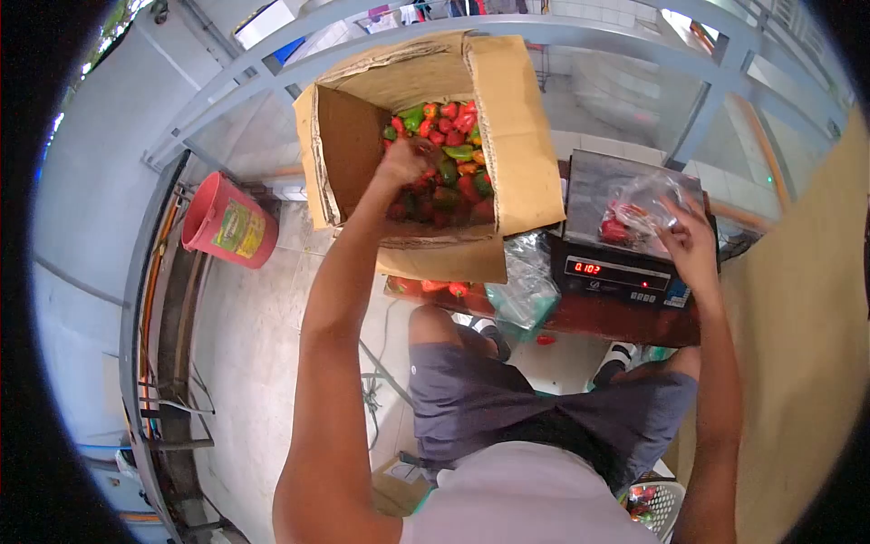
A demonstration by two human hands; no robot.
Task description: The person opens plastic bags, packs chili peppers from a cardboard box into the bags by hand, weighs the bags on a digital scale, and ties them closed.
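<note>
My left hand (408, 163) reaches into an open cardboard box (526, 136) of red, green and orange peppers (460, 152). Its fingers curl down among the peppers, and whether they grip one is hidden. On the right, my right hand (691, 238) pinches the edge of a clear plastic bag (648, 201). Some red peppers (616, 227) lie inside that bag, which rests on the metal plate of a digital scale (589, 177). Red digits glow on the scale's front.
A pink bucket (231, 222) stands at the left. Plastic bags (526, 281) lie between box and scale, near more red peppers (435, 286). Metal railings (625, 45) run behind. A white basket (669, 503) with peppers sits at the lower right, beside a large cardboard sheet (797, 363).
</note>
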